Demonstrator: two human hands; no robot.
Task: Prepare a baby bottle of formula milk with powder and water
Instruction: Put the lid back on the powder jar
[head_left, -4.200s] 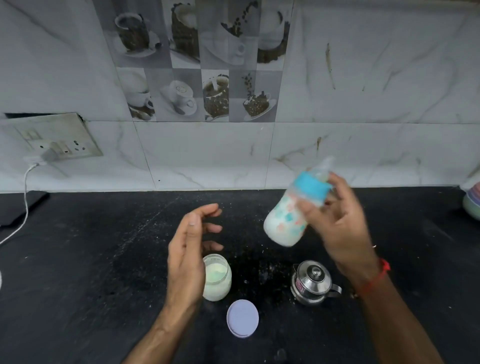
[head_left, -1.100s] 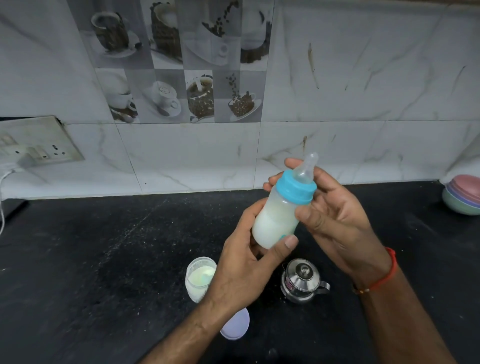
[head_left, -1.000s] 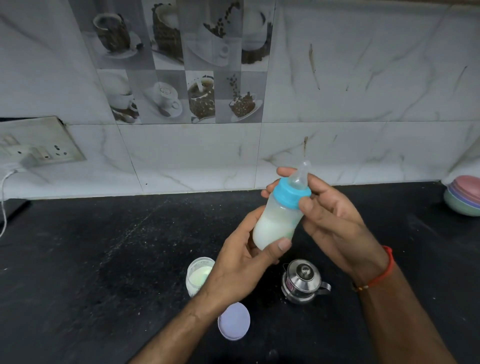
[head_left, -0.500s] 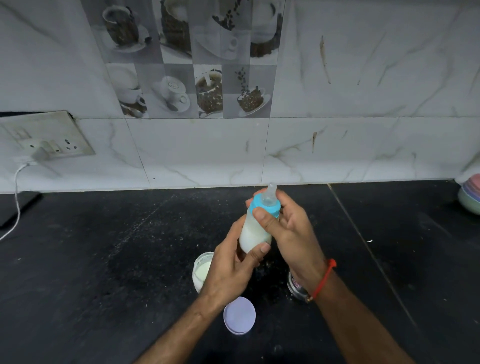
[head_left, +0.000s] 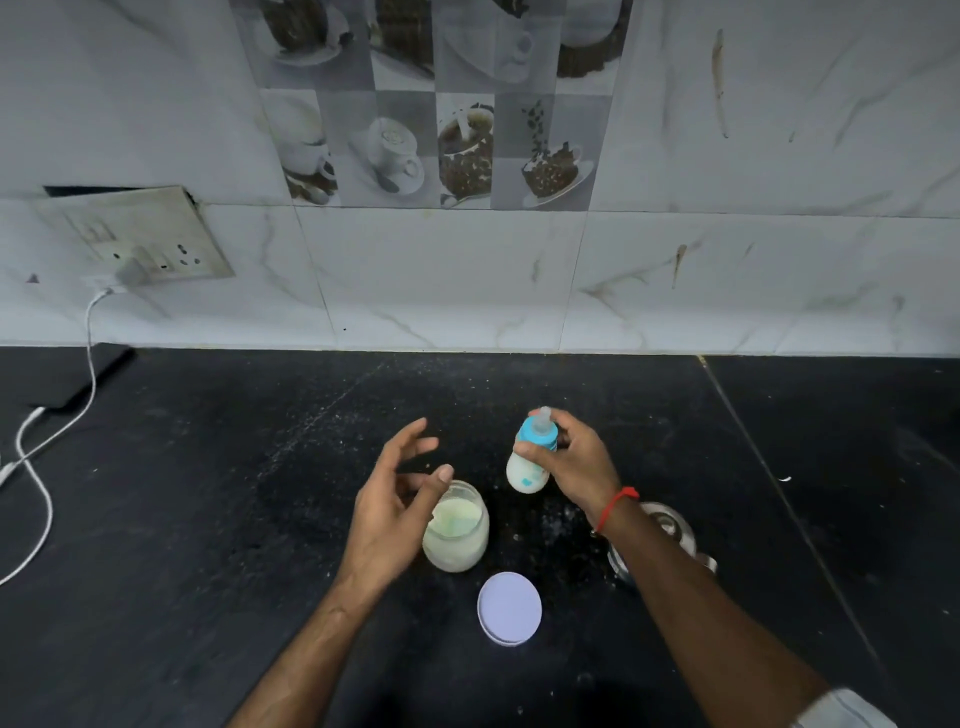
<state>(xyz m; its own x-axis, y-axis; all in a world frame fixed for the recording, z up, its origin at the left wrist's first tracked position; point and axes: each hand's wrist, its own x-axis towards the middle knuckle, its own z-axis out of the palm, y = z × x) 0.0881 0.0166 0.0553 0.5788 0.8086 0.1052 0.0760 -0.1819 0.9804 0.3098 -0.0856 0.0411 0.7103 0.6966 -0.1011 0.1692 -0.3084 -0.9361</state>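
A: At the right hand's (head_left: 574, 460) grip, what is being held?

B: It is holding the baby bottle (head_left: 531, 457), fingers curling round the blue collar (head_left: 540, 434) just below the teat (head_left: 543, 414). The bottle is standing about upright with white milk showing in its lower part; whether its base is touching the black bench (head_left: 208, 493) I cannot tell.

A: And the other grip?

B: The left hand (head_left: 392, 512) is sitting off to the left of that grip, apart from the bottle, fingers loosely spread and holding nothing. Its thumb is lying over the rim of the open glass jar (head_left: 457, 530).

A: Where is the jar sitting relative to the grip on the bottle?

B: Nearer the person and to the left, standing on the bench with pale powder inside. Its lavender lid (head_left: 509, 608) is lying flat on the bench, nearer still, almost straight below the bottle.

A: Anything on the other side?

B: A small steel pot (head_left: 675, 535) is standing to the right of the grip and nearer the person, partly hidden by the right forearm, which is wearing a red thread (head_left: 615, 506) at the wrist. White specks are lying scattered on the bench between jar and pot.

A: Further out?

B: Far to the left, a white cable (head_left: 47, 431) is running from a wall socket (head_left: 140, 239) down onto the bench.
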